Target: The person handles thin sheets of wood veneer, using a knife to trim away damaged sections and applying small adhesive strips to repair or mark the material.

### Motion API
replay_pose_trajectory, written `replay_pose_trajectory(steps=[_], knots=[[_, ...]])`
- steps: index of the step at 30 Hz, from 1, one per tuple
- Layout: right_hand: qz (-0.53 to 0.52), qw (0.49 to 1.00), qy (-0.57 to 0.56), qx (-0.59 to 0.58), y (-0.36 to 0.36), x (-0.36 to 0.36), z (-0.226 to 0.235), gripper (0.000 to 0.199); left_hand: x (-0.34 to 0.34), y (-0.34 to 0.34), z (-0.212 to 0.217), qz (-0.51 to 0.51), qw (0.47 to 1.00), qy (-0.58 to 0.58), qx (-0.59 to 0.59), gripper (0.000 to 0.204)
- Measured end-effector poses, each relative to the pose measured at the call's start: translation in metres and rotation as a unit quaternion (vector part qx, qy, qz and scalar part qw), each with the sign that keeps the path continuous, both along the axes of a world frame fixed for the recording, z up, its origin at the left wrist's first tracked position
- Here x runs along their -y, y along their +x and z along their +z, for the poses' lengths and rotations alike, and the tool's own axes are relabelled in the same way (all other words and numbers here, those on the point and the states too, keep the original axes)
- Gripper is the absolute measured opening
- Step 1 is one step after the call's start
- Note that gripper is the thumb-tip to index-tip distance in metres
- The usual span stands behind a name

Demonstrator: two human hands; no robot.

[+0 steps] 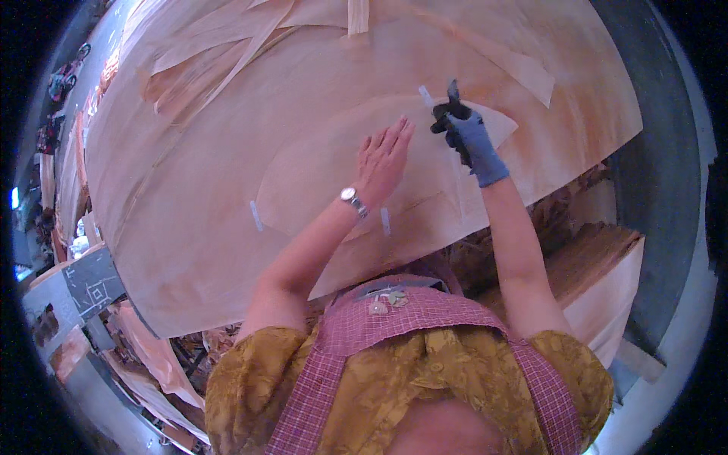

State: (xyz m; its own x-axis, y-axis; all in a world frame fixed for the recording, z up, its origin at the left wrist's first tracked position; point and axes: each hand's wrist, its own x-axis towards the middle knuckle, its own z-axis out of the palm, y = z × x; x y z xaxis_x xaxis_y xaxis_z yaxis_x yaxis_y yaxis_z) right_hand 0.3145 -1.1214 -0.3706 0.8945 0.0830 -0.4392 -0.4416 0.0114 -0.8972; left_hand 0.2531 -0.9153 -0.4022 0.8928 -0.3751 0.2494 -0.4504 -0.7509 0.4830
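My bare left hand [384,155], with a wristwatch [349,195] at its wrist, lies flat with fingers stretched on a pale, leaf-shaped piece of wood veneer [318,163]. That piece rests on a large veneer sheet [189,250]. My right hand [469,138], in a blue glove with black finger coating, is over the far right part of the piece. Its fingers are curled, and a dark narrow tip points away from me; what they hold is not clear. Close by its fingertips is a whitish tape strip [426,97]. More strips [256,215] lie along the piece's near edge.
Loose veneer strips [250,57] lie across the far left of the sheet, and another [516,68] at the far right. A stack of veneer [584,265] stands near my right side. At the left is a grey marked block [95,284]. Scraps lie beneath the sheet's near edge.
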Motion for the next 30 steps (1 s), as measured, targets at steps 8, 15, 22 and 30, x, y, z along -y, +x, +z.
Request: replay_pose_trajectory(steps=[8,15,22,30], knots=[[0.105,0.960,-0.245,0.083,0.019,0.020,-0.046,0.024,0.037,0.068,-0.023,-0.032,0.997,0.061,0.038,0.057],[0.007,0.980,-0.200,0.018,0.015,0.114,0.006,0.022,0.057,0.079,-0.006,0.019,0.993,0.115,-0.022,0.050],[0.021,0.904,-0.403,0.143,0.008,0.208,-0.053,0.035,0.222,0.046,0.009,-0.047,0.997,0.018,-0.055,0.063],[-0.042,0.995,-0.049,-0.079,-0.054,0.226,-0.034,0.021,0.239,0.027,0.022,-0.072,0.979,0.184,-0.042,0.072]])
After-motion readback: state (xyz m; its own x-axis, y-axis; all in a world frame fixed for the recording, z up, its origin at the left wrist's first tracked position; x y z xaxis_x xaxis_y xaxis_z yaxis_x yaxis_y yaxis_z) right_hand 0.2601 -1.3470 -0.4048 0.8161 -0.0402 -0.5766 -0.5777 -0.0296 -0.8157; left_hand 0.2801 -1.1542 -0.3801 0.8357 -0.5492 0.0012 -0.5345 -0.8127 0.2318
